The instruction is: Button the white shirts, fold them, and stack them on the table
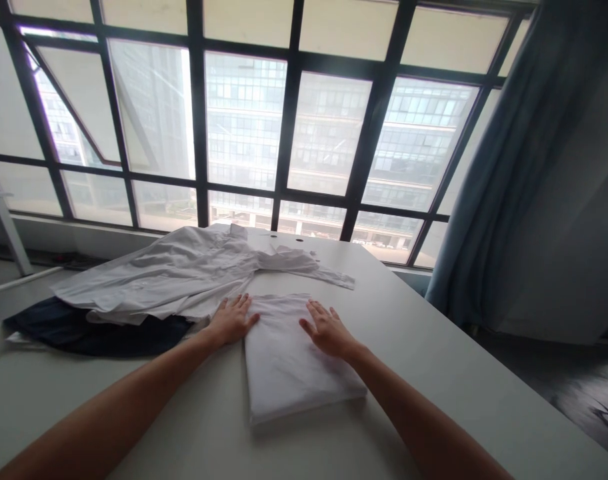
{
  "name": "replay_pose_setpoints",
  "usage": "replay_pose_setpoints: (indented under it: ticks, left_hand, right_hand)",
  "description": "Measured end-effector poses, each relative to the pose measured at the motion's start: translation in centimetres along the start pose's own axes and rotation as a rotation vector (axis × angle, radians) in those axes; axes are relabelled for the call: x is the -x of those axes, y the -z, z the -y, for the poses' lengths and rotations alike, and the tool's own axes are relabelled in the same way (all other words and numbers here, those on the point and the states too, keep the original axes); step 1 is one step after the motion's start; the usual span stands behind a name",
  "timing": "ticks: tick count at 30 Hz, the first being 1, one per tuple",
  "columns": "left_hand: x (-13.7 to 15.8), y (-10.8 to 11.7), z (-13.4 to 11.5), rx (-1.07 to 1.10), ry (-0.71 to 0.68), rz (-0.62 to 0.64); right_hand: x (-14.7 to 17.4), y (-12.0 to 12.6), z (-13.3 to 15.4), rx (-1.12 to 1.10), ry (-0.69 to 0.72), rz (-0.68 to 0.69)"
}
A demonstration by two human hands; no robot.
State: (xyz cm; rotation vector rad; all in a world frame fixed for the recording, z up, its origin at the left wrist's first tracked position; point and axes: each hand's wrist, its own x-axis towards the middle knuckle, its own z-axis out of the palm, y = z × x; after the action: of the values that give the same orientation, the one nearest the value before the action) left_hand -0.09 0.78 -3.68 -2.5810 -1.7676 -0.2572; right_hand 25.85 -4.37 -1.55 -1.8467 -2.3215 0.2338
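A white garment folded into a flat rectangle (299,373) lies on the white table (204,427) in front of me. My left hand (234,320) is at its far left edge, fingers stretched out and palm down, with the thumb reaching toward the cloth. On the far right part of the folded garment rests my right hand (327,329), flat with its fingers extended. Neither hand grips anything. Just beyond my left hand, a white long-sleeved shirt (169,273) is spread out in loose wrinkles, one sleeve (324,272) stretching to the right behind the folded garment.
Dark navy cloth (99,333) lies partly under the spread shirt at the left. Two dark round holes (299,240) show near the table's far end. Large black-framed windows (284,133) stand behind, one pane tilted ajar. A blue-grey curtain (484,200) hangs at the right.
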Motion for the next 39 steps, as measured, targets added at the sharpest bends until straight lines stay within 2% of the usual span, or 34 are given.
replay_pose_setpoints:
  ticks: [2, 4, 5, 7, 9, 11, 13, 18, 21, 24, 27, 30, 34, 36, 39]
  left_hand:
    - [0.6, 0.4, -1.0, -0.002, -0.021, -0.116]
    - [2.2, 0.7, -3.0, 0.054, -0.174, -0.187]
    - [3.1, 0.7, -4.2, 0.095, -0.286, -0.17]
    - [5.0, 0.6, -6.3, 0.148, -0.462, -0.053]
    - [6.2, 0.4, -7.5, 0.176, -0.527, 0.077]
    - [6.6, 0.4, -7.6, 0.186, -0.523, 0.142]
    - [6.3, 0.5, -6.9, 0.181, -0.489, 0.154]
    - [4.7, 0.5, -4.4, 0.15, -0.322, 0.197]
    - [4.1, 0.3, -3.3, 0.146, -0.283, 0.185]
    - [3.9, 0.7, -3.4, 0.12, -0.333, 0.115]
    - [4.1, 1.9, -4.3, 0.072, -0.394, -0.017]
    - [4.0, 2.5, -4.8, 0.058, -0.358, -0.085]
    - [2.9, 1.1, -3.1, 0.123, -0.345, -0.219]
    - [1.9, 0.1, -1.3, 0.132, -0.301, -0.184]
    - [0.7, -1.0, 1.0, 0.098, -0.177, 0.01]
  right_hand:
    - [0.7, -0.5, 1.4, -0.03, 0.098, 0.053]
    - [0.9, -1.3, 2.0, -0.039, 0.155, 0.075]
    - [0.8, -1.7, 2.0, -0.035, 0.17, 0.071]
    - [0.4, -2.2, 1.5, -0.022, 0.187, 0.053]
    - [-0.2, -2.3, 0.6, -0.01, 0.187, 0.046]
    - [-0.8, -2.2, -0.5, -0.003, 0.172, 0.046]
    - [-1.2, -1.9, -1.4, 0.004, 0.147, 0.05]
    - [-2.1, -1.6, -3.6, 0.035, 0.016, 0.028]
    - [-2.3, -1.7, -4.4, 0.082, -0.098, -0.008]
    - [-2.0, -1.9, -4.3, 0.13, -0.182, -0.064]
    - [-1.3, -1.9, -2.9, 0.124, -0.145, -0.053]
    - [-0.2, -1.5, -0.4, 0.08, -0.047, -0.042]
    - [1.3, -1.4, 3.0, 0.0, 0.067, -0.022]
    - [1.8, -1.6, 3.8, -0.043, 0.104, 0.035]
    - [1.5, -1.8, 3.2, -0.068, 0.142, 0.105]
